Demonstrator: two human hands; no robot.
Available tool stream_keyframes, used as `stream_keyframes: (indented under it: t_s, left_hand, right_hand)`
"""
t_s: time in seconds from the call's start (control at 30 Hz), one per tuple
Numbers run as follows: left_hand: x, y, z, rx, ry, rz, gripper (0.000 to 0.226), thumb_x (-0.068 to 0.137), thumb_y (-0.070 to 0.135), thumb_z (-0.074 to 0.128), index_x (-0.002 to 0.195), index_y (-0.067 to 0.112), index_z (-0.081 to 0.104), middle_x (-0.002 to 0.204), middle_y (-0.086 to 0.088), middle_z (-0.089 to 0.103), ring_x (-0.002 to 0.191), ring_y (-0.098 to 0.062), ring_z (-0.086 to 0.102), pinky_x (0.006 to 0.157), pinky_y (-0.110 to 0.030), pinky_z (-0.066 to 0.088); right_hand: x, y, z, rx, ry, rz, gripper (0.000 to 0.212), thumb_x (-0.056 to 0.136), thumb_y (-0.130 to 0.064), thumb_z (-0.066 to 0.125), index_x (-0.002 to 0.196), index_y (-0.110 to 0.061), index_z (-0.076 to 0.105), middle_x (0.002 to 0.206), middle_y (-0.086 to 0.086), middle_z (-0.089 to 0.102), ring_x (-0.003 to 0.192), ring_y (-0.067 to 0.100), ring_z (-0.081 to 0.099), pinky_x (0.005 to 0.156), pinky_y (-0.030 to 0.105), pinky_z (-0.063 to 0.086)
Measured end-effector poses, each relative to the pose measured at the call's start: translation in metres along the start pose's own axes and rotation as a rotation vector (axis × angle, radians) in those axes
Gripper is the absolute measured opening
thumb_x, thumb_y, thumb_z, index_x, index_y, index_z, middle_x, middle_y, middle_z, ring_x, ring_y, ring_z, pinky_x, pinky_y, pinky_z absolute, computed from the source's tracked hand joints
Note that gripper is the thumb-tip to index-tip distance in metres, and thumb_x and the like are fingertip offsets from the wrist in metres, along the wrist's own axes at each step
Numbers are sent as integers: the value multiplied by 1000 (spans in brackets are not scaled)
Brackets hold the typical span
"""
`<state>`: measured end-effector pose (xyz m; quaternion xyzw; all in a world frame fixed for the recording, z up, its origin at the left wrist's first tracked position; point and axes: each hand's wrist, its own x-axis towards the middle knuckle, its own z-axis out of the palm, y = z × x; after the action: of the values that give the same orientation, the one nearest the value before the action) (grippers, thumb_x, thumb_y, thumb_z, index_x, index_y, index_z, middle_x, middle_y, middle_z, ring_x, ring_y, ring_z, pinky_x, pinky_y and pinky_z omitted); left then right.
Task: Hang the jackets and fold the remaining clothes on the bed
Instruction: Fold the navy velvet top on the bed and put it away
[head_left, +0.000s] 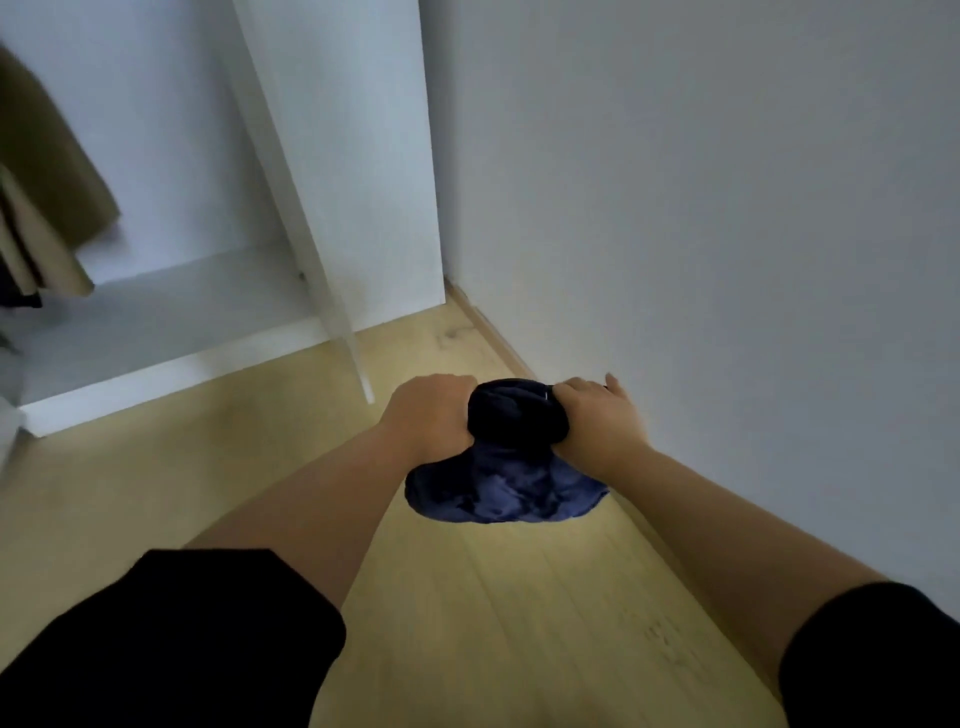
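Two black sleeves (171, 639), nearest the camera, one on each forearm. Left hand (428, 415): fingers clenched round the left side of a bunched navy garment (506, 483). Right hand (597, 415): fingers curled into the garment's right side, one fingertip sticking out past the cloth toward the wall. Garment: held up between the two sets of fingers, a dark rolled edge at knuckle level, the looser blue bulk sagging below the fingers. Wooden floor (467, 597): pale planks, beneath the fingers. White wall (727, 208): just right of the right fingers, skirting board along its foot. White wardrobe (208, 291): beyond the left fingers and to their left, door (322, 280) open, its lower corner near the left knuckles. Tan coat (47, 182): hanging inside the wardrobe, far left of the fingers, well apart from the garment.
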<state>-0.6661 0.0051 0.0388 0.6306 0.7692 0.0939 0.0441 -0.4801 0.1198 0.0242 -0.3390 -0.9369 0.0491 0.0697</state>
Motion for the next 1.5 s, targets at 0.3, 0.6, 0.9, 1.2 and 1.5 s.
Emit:
stream_keyframes:
  t_s: [0.3, 0.6, 0.9, 1.2, 1.5]
  left_hand:
    - [-30, -96, -295, 51, 50, -180, 8, 77, 26, 55, 75, 22, 48, 73, 7, 56, 67, -17, 51, 56, -26, 34]
    - [-67, -182, -589, 276, 187, -223, 18, 82, 32, 56, 83, 22, 41, 79, 6, 53, 70, -16, 48, 61, -28, 33]
    - [-60, -281, -732, 400, 396, -382, 19, 83, 31, 55, 81, 25, 37, 70, 10, 44, 72, -20, 54, 59, -31, 39]
    - [12, -411, -819, 565, 578, -506, 27, 81, 30, 60, 103, 16, 52, 100, -5, 61, 92, -26, 59, 71, -34, 46]
    - [54, -555, -922, 877, 700, -496, 17, 77, 18, 55, 90, 15, 45, 88, -3, 55, 80, -22, 49, 58, -31, 31]
  right_hand:
    - [122, -173, -248, -40, -7, -282, 18, 77, -30, 53, 92, -19, 54, 83, -4, 58, 68, 21, 52, 68, 30, 39]
    - [228, -348, -473, -5, 108, -435, 11, 75, -22, 56, 83, -19, 48, 76, -5, 49, 65, 20, 49, 66, 28, 39]
    - [352, -469, -574, -123, 423, -583, 8, 76, -18, 53, 77, -18, 45, 76, -2, 43, 80, 23, 53, 70, 29, 37]
    - [538, -555, -603, -139, 718, -648, 12, 79, -20, 51, 90, -15, 52, 95, 3, 55, 91, 23, 51, 70, 29, 28]
    - [700, -676, -633, 56, 985, -736, 12, 71, -12, 64, 81, -7, 58, 79, 8, 58, 75, 27, 53, 66, 31, 28]
